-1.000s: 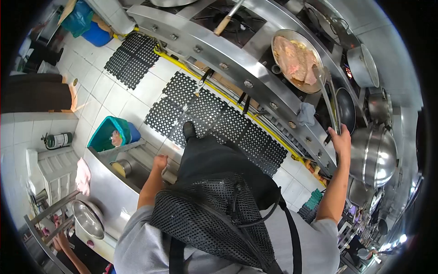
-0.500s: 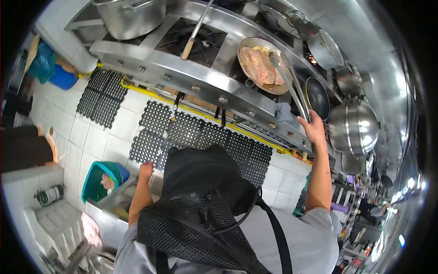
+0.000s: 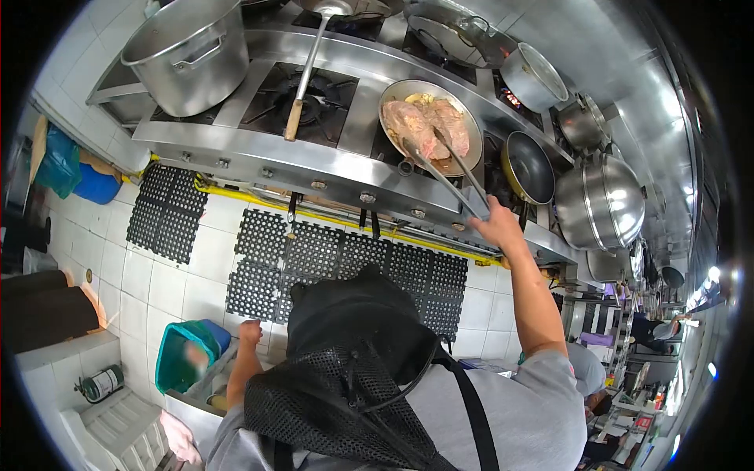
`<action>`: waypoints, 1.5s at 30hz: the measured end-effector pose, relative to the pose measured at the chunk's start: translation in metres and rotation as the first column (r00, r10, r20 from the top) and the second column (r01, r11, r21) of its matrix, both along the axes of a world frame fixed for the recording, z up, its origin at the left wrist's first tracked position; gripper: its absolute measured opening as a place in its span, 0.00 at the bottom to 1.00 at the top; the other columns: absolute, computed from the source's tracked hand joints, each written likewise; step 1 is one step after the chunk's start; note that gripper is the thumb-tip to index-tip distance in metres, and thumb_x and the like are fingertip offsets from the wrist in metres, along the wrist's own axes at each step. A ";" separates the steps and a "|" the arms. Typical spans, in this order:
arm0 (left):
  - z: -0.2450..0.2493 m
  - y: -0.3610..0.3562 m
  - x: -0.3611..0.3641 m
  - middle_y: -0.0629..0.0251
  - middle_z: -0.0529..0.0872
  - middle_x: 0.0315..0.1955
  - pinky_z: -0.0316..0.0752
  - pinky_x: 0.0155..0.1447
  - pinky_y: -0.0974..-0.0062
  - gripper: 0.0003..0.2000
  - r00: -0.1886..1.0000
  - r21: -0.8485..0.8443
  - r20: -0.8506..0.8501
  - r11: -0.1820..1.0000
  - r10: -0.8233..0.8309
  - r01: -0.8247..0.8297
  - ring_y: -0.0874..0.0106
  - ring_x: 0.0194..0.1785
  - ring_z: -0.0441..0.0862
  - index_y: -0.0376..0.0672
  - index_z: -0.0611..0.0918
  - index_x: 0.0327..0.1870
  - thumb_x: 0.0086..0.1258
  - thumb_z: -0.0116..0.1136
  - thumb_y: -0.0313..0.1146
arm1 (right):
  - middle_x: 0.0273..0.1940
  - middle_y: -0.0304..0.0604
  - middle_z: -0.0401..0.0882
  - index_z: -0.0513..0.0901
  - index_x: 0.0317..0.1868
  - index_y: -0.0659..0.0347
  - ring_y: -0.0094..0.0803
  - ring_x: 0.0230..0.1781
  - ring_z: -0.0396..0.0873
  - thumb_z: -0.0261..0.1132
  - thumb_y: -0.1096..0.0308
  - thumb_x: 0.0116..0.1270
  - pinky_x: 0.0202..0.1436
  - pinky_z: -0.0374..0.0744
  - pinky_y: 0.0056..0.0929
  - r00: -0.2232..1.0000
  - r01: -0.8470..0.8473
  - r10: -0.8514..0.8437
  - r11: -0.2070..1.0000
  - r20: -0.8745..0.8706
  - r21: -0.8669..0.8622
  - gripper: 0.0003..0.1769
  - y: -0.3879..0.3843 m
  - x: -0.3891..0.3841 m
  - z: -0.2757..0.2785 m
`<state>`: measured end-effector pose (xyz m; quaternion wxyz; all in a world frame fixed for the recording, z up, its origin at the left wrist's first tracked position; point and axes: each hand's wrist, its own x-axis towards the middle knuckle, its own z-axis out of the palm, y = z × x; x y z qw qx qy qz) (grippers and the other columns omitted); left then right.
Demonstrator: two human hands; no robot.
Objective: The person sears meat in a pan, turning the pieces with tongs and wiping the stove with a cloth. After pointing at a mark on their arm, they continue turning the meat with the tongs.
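From your head, you can see your right hand (image 3: 496,223) holding the long silver metal tongs (image 3: 442,179), with their two arms spread apart. The tips are at the big pink meat (image 3: 409,125), which lies in the wide, round, shallow pan (image 3: 475,133) on the silver metal stove (image 3: 338,161). Your left hand (image 3: 250,332) hangs low, near the green plastic-lined bin (image 3: 162,363). It looks curled, but I cannot tell if it holds something.

Just right of the meat, the small black frying pan with a yellow outside (image 3: 530,167) sits close to your tongs. Its handle points toward you, near your right hand. Farther right is the big, shiny, round silver pot (image 3: 601,202). To the left, the long silver ladle with a wooden handle (image 3: 294,120) lies across a burner. Past it stands the tall silver pot (image 3: 192,78).
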<state>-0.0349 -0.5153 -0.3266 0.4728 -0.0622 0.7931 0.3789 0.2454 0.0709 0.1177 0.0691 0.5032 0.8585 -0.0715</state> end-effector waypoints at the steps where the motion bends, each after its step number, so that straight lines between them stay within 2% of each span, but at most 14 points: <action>1: 0.026 0.023 0.001 0.65 0.82 0.22 0.68 0.19 0.73 0.12 0.994 -0.063 0.083 0.996 0.072 -0.067 0.73 0.20 0.78 0.37 0.82 0.41 0.73 0.58 0.39 | 0.48 0.69 0.83 0.71 0.65 0.67 0.63 0.52 0.82 0.73 0.49 0.59 0.57 0.79 0.53 1.000 -0.020 0.020 0.999 0.007 -0.029 0.41 0.003 -0.003 -0.005; 4: 0.047 0.065 0.016 0.67 0.81 0.22 0.68 0.20 0.75 0.11 0.968 -0.009 0.081 0.972 0.237 -0.237 0.75 0.20 0.77 0.38 0.81 0.41 0.74 0.58 0.38 | 0.47 0.69 0.83 0.70 0.64 0.66 0.64 0.51 0.82 0.73 0.48 0.60 0.54 0.80 0.55 0.999 -0.042 0.044 0.998 0.026 -0.056 0.41 0.015 -0.003 -0.017; 8: 0.056 0.129 0.026 0.66 0.83 0.23 0.70 0.24 0.78 0.12 0.976 0.150 -0.020 0.966 0.215 -0.210 0.78 0.23 0.77 0.37 0.83 0.41 0.73 0.60 0.38 | 0.47 0.68 0.83 0.71 0.64 0.67 0.63 0.50 0.82 0.73 0.48 0.59 0.54 0.80 0.54 0.995 -0.095 0.092 0.993 -0.050 -0.075 0.41 0.035 0.015 -0.026; 10: 0.058 0.166 0.022 0.67 0.86 0.28 0.74 0.29 0.77 0.11 0.992 0.176 -0.115 0.984 0.050 -0.029 0.77 0.25 0.79 0.35 0.84 0.46 0.74 0.60 0.35 | 0.46 0.65 0.85 0.74 0.62 0.67 0.59 0.48 0.84 0.75 0.50 0.58 0.52 0.81 0.49 0.974 -0.073 0.025 0.976 -0.227 -0.207 0.39 0.043 0.029 -0.018; 12: 0.088 0.214 0.028 0.68 0.87 0.33 0.76 0.34 0.78 0.11 0.985 0.364 -0.109 0.928 0.131 -0.083 0.78 0.31 0.80 0.35 0.84 0.48 0.76 0.60 0.35 | 0.42 0.60 0.86 0.77 0.61 0.67 0.53 0.43 0.85 0.76 0.53 0.57 0.49 0.81 0.42 0.953 -0.085 -0.003 0.958 -0.304 -0.275 0.37 0.052 0.052 -0.015; 14: 0.120 0.264 0.027 0.66 0.87 0.36 0.77 0.40 0.80 0.11 0.981 0.429 -0.184 0.903 0.063 0.022 0.79 0.37 0.81 0.36 0.83 0.51 0.75 0.61 0.33 | 0.38 0.57 0.85 0.78 0.60 0.66 0.49 0.38 0.84 0.77 0.55 0.56 0.46 0.80 0.39 0.860 -0.170 0.013 0.950 -0.510 -0.263 0.36 0.070 0.080 -0.030; 18: 0.220 0.368 0.039 0.65 0.86 0.39 0.77 0.43 0.80 0.21 0.935 0.600 -0.353 0.772 0.020 0.210 0.79 0.37 0.81 0.37 0.76 0.65 0.73 0.64 0.31 | 0.37 0.56 0.85 0.77 0.63 0.66 0.50 0.38 0.85 0.75 0.54 0.58 0.46 0.81 0.41 0.870 0.002 -0.160 0.947 -0.466 -0.320 0.36 0.091 0.096 -0.016; 20: 0.268 0.410 0.047 0.64 0.86 0.40 0.78 0.42 0.80 0.28 0.897 0.668 -0.442 0.668 0.000 0.329 0.79 0.36 0.81 0.40 0.68 0.72 0.73 0.65 0.32 | 0.36 0.56 0.85 0.74 0.66 0.66 0.51 0.38 0.85 0.74 0.53 0.59 0.46 0.81 0.42 0.939 0.099 -0.147 0.981 -0.310 -0.165 0.39 0.100 0.094 -0.006; 22: 0.300 0.443 0.051 0.62 0.86 0.41 0.78 0.41 0.78 0.35 0.862 0.630 -0.503 0.660 -0.054 0.409 0.78 0.35 0.82 0.43 0.64 0.75 0.70 0.69 0.36 | 0.38 0.61 0.86 0.71 0.69 0.67 0.56 0.43 0.86 0.73 0.52 0.60 0.49 0.81 0.46 0.948 0.108 -0.168 0.969 -0.269 -0.222 0.42 0.105 0.089 0.006; 24: 0.347 0.466 0.056 0.59 0.87 0.39 0.79 0.40 0.76 0.41 0.727 0.387 -0.661 0.744 -0.188 0.544 0.77 0.34 0.83 0.43 0.63 0.76 0.65 0.73 0.41 | 0.41 0.65 0.86 0.71 0.67 0.69 0.60 0.46 0.85 0.72 0.51 0.60 0.52 0.80 0.50 0.970 0.089 -0.119 0.986 -0.214 -0.143 0.41 0.112 0.090 0.001; 26: 0.364 0.483 0.055 0.48 0.88 0.40 0.81 0.41 0.61 0.41 0.506 0.162 -0.822 0.745 -0.261 0.647 0.57 0.35 0.88 0.45 0.63 0.75 0.64 0.70 0.50 | 0.43 0.68 0.85 0.72 0.65 0.70 0.63 0.49 0.83 0.72 0.51 0.61 0.54 0.80 0.54 0.968 0.065 -0.100 0.986 -0.229 -0.153 0.40 0.116 0.090 -0.001; 28: 0.356 0.500 0.052 0.48 0.89 0.39 0.81 0.42 0.55 0.34 0.285 0.135 -0.954 0.710 -0.096 0.691 0.50 0.37 0.88 0.44 0.72 0.68 0.66 0.68 0.52 | 0.43 0.68 0.84 0.72 0.64 0.70 0.64 0.48 0.83 0.72 0.51 0.61 0.54 0.80 0.54 0.981 0.070 -0.088 0.992 -0.172 -0.108 0.39 0.107 0.089 0.009; 34: 0.355 0.517 0.033 0.51 0.89 0.31 0.82 0.41 0.56 0.18 0.291 0.011 -0.915 0.703 -0.280 0.711 0.51 0.36 0.88 0.43 0.84 0.48 0.68 0.65 0.48 | 0.42 0.67 0.85 0.72 0.64 0.69 0.63 0.47 0.83 0.72 0.52 0.61 0.52 0.81 0.54 0.988 0.092 -0.109 0.985 -0.108 -0.147 0.38 0.093 0.090 0.028; 45: 0.350 0.518 0.020 0.51 0.88 0.25 0.81 0.39 0.54 0.16 0.267 -0.009 -0.908 0.653 -0.323 0.757 0.50 0.31 0.87 0.45 0.84 0.48 0.69 0.63 0.47 | 0.40 0.62 0.85 0.72 0.62 0.67 0.60 0.43 0.84 0.73 0.53 0.60 0.47 0.82 0.53 0.979 0.022 -0.012 0.999 0.205 -0.047 0.37 0.078 0.068 0.071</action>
